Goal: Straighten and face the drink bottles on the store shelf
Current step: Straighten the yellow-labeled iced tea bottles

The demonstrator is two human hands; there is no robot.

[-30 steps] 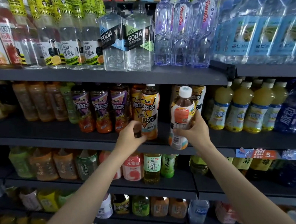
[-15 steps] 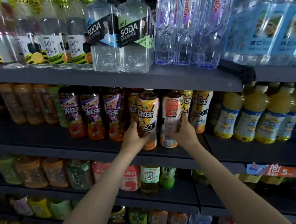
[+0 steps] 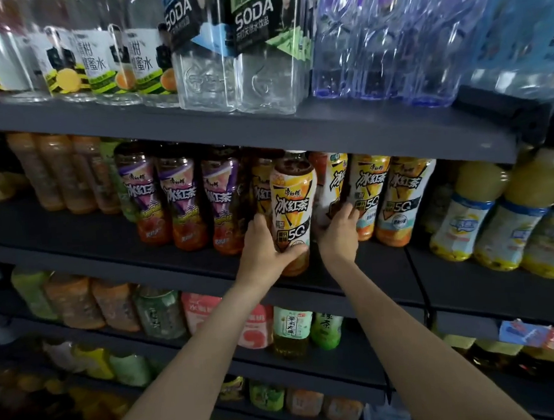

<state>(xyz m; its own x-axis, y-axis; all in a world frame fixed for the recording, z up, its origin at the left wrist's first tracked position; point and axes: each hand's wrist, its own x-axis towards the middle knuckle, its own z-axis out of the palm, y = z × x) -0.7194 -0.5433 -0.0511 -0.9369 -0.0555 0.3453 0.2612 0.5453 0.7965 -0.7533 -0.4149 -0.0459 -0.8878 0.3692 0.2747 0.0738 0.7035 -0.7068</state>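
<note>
Head camera view of a dark store shelf lined with drinks: the left hand wraps its fingers and thumb around the lower part of an upright yellow iced tea bottle at the shelf's front edge. Just beside it, the right hand grips a white-labelled bottle standing further back, next to two matching yellow bottles.

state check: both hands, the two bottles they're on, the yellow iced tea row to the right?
left hand: grips front iced tea bottle
front iced tea bottle: upright, label facing out
right hand: grips turned bottle
turned bottle: on shelf, label partly turned away
yellow iced tea row: upright, faced
</note>
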